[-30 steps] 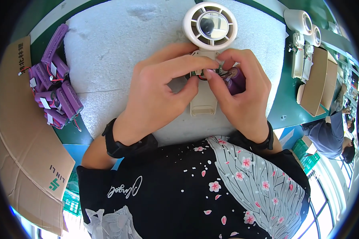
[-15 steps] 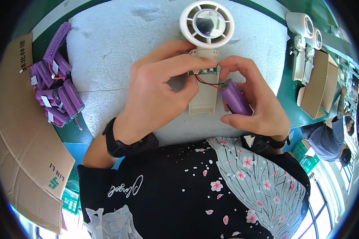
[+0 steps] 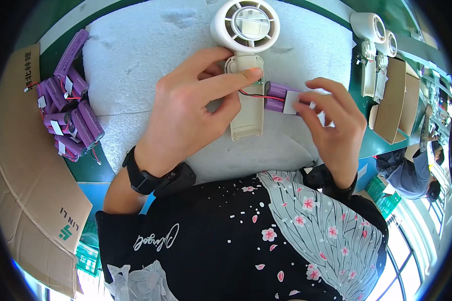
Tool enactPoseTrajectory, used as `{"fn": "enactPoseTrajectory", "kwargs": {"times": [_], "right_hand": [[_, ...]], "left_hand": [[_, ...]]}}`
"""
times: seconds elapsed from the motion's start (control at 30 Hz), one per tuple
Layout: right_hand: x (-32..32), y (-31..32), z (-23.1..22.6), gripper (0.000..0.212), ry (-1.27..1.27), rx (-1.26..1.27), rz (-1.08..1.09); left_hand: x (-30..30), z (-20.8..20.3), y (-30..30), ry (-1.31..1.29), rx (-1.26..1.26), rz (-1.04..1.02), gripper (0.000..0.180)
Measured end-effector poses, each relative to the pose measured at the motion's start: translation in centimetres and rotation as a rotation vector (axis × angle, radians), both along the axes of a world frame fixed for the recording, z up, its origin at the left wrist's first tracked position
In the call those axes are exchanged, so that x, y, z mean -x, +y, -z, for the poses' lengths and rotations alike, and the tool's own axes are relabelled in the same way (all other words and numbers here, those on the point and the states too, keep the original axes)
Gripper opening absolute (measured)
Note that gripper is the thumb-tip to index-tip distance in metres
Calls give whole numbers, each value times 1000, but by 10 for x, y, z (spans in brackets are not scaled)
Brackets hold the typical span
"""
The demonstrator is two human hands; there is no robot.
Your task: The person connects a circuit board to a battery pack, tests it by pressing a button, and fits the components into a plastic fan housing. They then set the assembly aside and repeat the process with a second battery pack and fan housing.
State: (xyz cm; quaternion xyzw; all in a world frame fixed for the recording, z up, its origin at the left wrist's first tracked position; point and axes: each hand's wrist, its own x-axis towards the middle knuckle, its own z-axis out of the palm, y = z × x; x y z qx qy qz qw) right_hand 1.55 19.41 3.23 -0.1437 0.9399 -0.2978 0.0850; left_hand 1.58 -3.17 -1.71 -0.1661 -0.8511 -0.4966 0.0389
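Observation:
A small white handheld fan (image 3: 245,27) lies on the foam with its handle shell (image 3: 247,120) open toward me. My left hand (image 3: 186,108) is closed around the upper handle, its index finger on the green circuit board (image 3: 261,80), mostly covered. Red and black wires (image 3: 256,95) run from there to a purple cylindrical battery (image 3: 274,105) lying beside the handle. A white square pad (image 3: 291,103) sits on the battery. At its edge my right hand (image 3: 336,120) pinches with thumb and fingers. Something white and crumpled shows between those fingers.
Several purple batteries (image 3: 70,110) with wires are piled left of the white foam sheet (image 3: 130,65). A large cardboard box (image 3: 35,175) stands at the left edge. On the right are more fan bodies (image 3: 369,27) and a small open carton (image 3: 389,105). Another person (image 3: 412,173) is far right.
The battery has gone from my right palm to lying sideways by the handle, its white pad now showing. My right hand has shifted to that pad. The fan has slid slightly left and away.

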Motion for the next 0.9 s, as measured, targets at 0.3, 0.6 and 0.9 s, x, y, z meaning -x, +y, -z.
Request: {"fn": "enactPoseTrajectory", "kwargs": {"times": [0.3, 0.6, 0.9], "right_hand": [[-3, -9, 2, 18, 252, -92, -274], [2, -5, 2, 20, 237, -88, -275], [-5, -3, 3, 18, 198, -66, -214]], "left_hand": [[0, 3, 2, -8, -56, -19, 39], [0, 3, 1, -23, -82, -19, 40], [-1, 2, 1, -59, -87, -2, 40]]}}
